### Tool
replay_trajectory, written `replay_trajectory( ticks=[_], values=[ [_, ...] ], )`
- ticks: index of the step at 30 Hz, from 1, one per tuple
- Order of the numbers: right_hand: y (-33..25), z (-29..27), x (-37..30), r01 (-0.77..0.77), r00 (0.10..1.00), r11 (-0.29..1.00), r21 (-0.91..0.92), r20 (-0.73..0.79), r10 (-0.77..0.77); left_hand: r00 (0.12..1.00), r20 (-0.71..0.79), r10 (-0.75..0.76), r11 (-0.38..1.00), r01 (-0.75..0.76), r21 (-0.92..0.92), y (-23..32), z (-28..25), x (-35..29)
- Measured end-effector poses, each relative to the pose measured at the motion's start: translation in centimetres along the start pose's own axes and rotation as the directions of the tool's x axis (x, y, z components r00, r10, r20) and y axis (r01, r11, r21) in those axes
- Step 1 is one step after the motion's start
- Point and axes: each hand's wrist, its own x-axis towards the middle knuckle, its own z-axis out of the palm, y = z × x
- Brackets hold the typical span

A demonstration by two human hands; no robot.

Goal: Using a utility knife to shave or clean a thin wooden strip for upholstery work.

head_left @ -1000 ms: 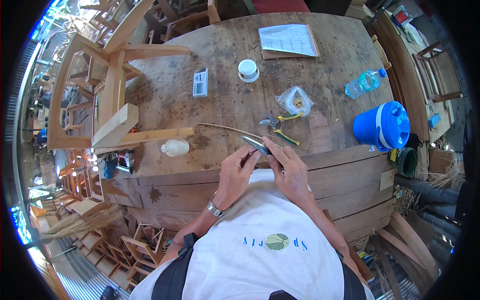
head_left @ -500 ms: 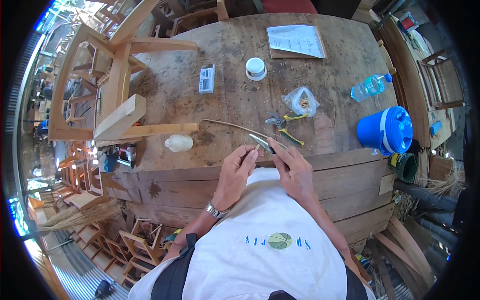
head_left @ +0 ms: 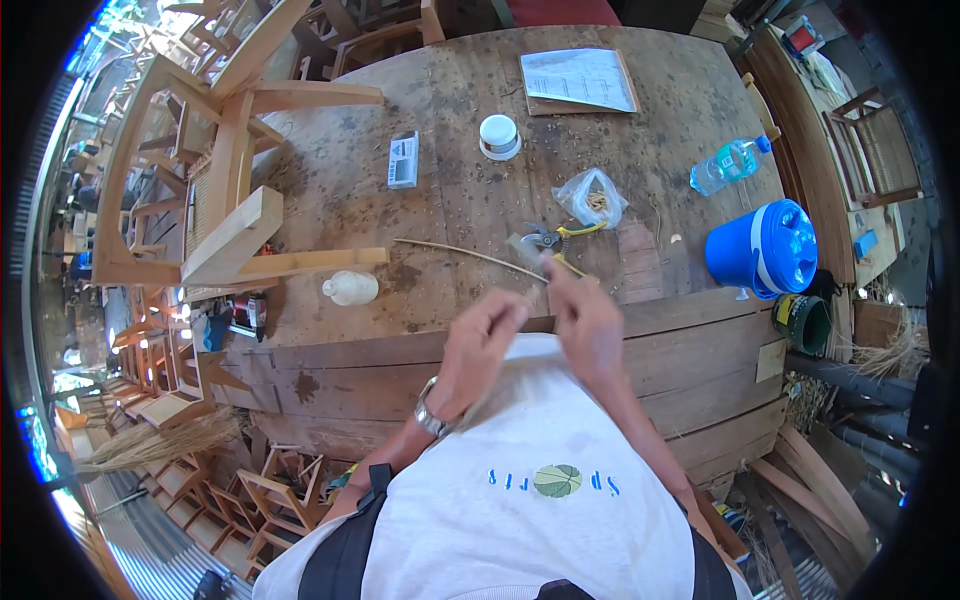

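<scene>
My right hand (head_left: 587, 332) is closed round a knife, and its blurred blade (head_left: 523, 249) points away from me over the table. Beside it, my left hand (head_left: 483, 345) is closed with thumb against fingers; motion blur hides what it holds. Both hands are above the table's near edge, in front of my shirt. Just beyond them lies a thin cane strip (head_left: 470, 253). Pruning shears with yellow handles (head_left: 588, 231) rest behind the blade and are partly covered by it. A clear plastic bag (head_left: 592, 197) with small tan pieces sits behind the shears.
On the wooden table (head_left: 450, 200) are a white bottle (head_left: 351, 288), a white-lidded jar (head_left: 499, 137), a small box (head_left: 403, 160) and a clipboard with papers (head_left: 578, 80). A water bottle (head_left: 730, 166) and blue bucket (head_left: 762, 249) stand right. A wooden chair frame (head_left: 232, 165) occupies the left.
The knife has moved away from my left hand, its blade now farther over the table near the shears. The hands have separated slightly. The light piece in my left fingers no longer shows.
</scene>
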Motion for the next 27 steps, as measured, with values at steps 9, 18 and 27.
replay_trajectory(
  ticks=[9,18,27],
  values=[
    [-1.3,-1.0,-0.9,-0.007,0.986,0.998,0.066,0.168,-0.004,0.992,0.017,-0.125,0.986,0.126,-0.111,0.2,-0.9,0.4],
    [-1.9,0.1,-0.1,0.035,0.979,0.999,0.015,0.200,-0.037,0.997,-0.082,-0.015,1.000,0.015,-0.006,-0.8,-1.2,0.2],
    [-3.1,2.9,1.0,0.078,0.897,0.995,0.066,0.431,-0.099,0.966,-0.234,-0.106,0.994,0.104,-0.020,-0.7,-3.8,-2.6]
  ],
)
